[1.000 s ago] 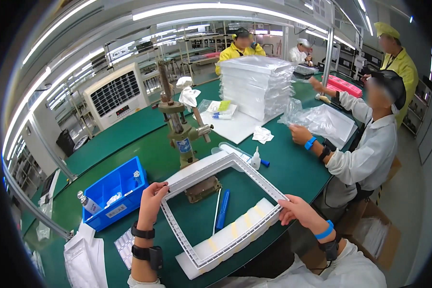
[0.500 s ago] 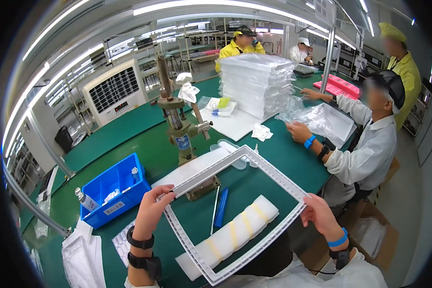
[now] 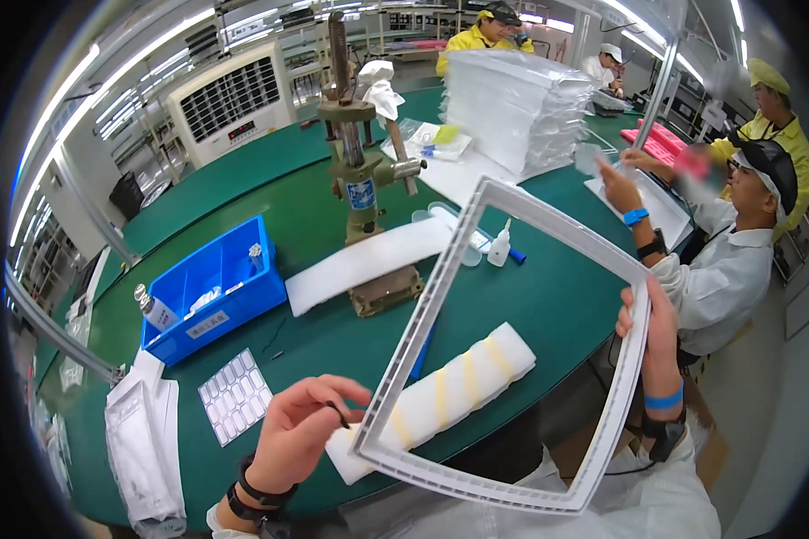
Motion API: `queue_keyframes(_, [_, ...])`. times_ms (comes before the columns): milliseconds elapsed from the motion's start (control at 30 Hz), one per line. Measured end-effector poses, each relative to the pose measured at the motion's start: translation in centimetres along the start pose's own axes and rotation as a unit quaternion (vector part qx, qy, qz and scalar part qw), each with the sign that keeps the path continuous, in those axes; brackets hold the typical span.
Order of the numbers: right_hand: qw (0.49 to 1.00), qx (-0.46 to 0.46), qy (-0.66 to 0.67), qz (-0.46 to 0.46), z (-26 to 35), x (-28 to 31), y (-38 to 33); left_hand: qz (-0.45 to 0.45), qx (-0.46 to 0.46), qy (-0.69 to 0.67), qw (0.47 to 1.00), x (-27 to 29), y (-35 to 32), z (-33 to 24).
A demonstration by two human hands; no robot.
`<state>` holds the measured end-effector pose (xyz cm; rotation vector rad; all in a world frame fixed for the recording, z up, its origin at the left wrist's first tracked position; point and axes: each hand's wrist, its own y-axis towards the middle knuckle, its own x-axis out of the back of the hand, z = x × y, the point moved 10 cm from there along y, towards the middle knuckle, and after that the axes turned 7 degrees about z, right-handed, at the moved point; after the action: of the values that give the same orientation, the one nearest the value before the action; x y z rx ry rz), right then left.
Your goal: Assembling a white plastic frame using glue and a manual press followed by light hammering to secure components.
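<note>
A white rectangular frame (image 3: 472,482) with small notches along its bars is held up, tilted, above the green table. My right hand (image 3: 653,332) grips its right bar. Beside the lower left corner of the frame is my left hand (image 3: 306,427), its fingers pinched on a small black thing (image 3: 338,413) whose kind I cannot make out. Behind and below the frame lies a long white foam block (image 3: 458,386) crossed by yellow strips. A blue stick-like thing is partly hidden behind the frame's left bar.
A hand press (image 3: 360,193) stands ahead, a white foam strip (image 3: 368,260) over its base. To the left are a blue divided bin (image 3: 216,278) and a label sheet (image 3: 235,395). Beyond the frame stands a dropper bottle (image 3: 501,247). A co-worker (image 3: 733,260) sits at right, near a bagged stack (image 3: 517,112).
My left hand has come off the frame's left side and moved lower. My right hand has raised the frame and turned it more upright. The co-worker's hand has lifted.
</note>
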<state>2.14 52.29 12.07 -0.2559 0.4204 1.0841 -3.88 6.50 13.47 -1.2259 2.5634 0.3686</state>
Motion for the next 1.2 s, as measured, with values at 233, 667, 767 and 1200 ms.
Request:
queue_keyframes(233, [0.973,-0.156,-0.065,0.155,-7.2,-10.7,5.0,-0.263,0.005,0.203,0.943,7.3,-6.7,3.8])
queue_keyframes(667, [0.923,-0.239,-0.102,0.284,-17.8,-20.3,12.2,-0.231,0.038,0.531,0.814,8.3,-5.3,6.2])
queue_keyframes(767, [0.927,-0.228,-0.117,0.275,-18.5,-20.1,13.9,-0.248,0.037,0.531,0.809,8.6,-5.1,5.8])
queue_keyframes(1200, [0.729,0.287,-0.535,0.316,-8.4,-22.7,6.6,-0.265,-0.048,0.429,0.862,8.1,-3.0,1.1])
